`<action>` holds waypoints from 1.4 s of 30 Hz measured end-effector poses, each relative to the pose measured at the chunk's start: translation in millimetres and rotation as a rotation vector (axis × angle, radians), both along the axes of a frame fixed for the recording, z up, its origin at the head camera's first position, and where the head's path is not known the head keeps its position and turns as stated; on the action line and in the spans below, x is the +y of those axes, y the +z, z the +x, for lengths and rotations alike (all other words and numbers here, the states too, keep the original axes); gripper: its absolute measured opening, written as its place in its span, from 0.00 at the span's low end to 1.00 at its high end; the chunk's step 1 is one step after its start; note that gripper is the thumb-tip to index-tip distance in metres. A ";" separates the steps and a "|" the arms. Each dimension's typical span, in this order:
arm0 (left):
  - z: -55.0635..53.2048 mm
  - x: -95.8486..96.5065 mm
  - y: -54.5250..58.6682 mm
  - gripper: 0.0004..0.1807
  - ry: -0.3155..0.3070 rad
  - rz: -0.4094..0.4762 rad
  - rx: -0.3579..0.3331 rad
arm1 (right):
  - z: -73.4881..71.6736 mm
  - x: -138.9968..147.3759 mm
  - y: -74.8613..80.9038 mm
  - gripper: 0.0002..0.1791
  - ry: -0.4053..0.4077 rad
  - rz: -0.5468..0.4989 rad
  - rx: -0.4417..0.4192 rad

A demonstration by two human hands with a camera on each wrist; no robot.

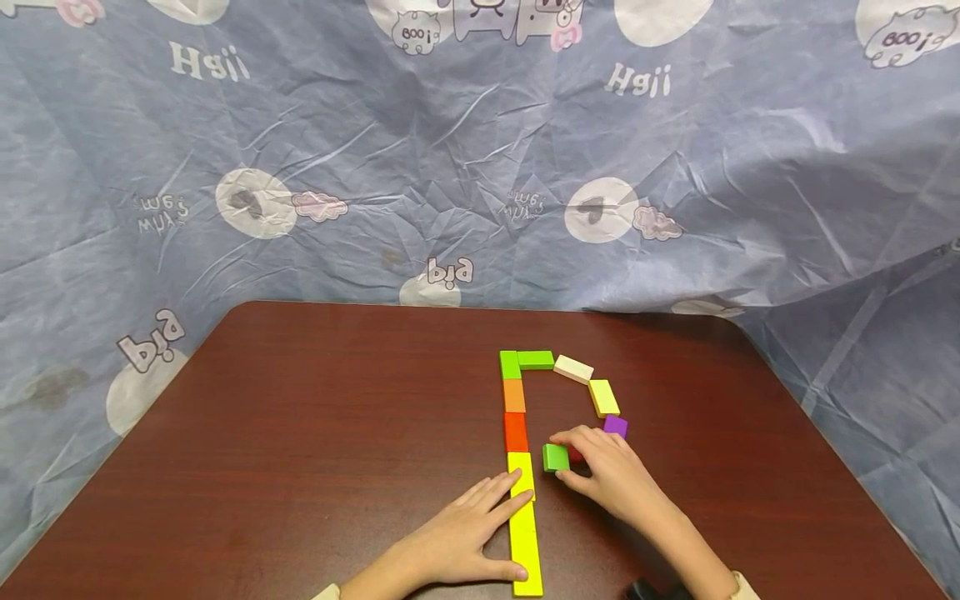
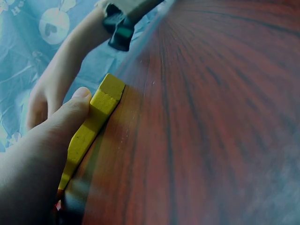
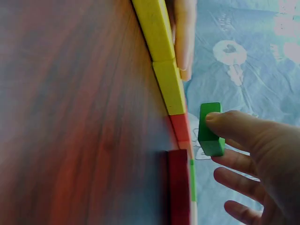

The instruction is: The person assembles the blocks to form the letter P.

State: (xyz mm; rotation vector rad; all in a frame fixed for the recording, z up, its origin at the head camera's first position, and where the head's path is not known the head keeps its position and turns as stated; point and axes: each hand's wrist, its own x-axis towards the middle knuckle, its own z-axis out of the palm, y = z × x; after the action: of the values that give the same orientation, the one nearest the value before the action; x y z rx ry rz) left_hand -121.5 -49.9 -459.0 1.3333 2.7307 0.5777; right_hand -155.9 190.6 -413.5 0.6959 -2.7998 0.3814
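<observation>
My right hand (image 1: 613, 468) pinches a small green block (image 1: 556, 458) between thumb and fingers. In the right wrist view that green block (image 3: 209, 133) is held above the table, beyond a dark red block (image 3: 179, 187). My left hand (image 1: 467, 531) lies spread with its fingertips and thumb on yellow blocks (image 1: 524, 537), which form the near part of a straight line. Past them in this line come a red block (image 1: 516, 432), an orange block (image 1: 513, 396) and a light green block (image 1: 510, 365). The left wrist view shows my thumb against the yellow block (image 2: 96, 112) at the near end.
From the line's far end, a second green block (image 1: 536, 360), a cream block (image 1: 573, 369), a pale yellow block (image 1: 603, 398) and a purple block (image 1: 616, 426) curve rightward. A black object (image 1: 651, 591) shows at the front edge. A patterned cloth (image 1: 450, 167) hangs behind the brown table (image 1: 337, 400).
</observation>
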 end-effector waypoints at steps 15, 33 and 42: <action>-0.4 0.5 0.0 0.45 0.015 0.009 0.050 | -26.9 -8.9 -15.3 0.21 0.026 0.030 -0.058; -12.8 11.2 -1.0 0.48 0.224 0.068 -0.075 | -22.8 27.0 -20.1 0.19 -0.008 -0.027 -0.070; -16.2 16.6 -0.4 0.48 0.230 0.036 -0.092 | -24.7 25.0 -20.7 0.18 0.006 -0.035 -0.074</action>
State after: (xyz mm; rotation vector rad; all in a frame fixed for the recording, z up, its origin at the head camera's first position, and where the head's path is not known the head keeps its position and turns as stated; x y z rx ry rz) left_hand -137.7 -33.3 -459.4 0.9781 2.8286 0.6865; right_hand -180.6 215.6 -434.1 0.6958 -2.8533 0.4655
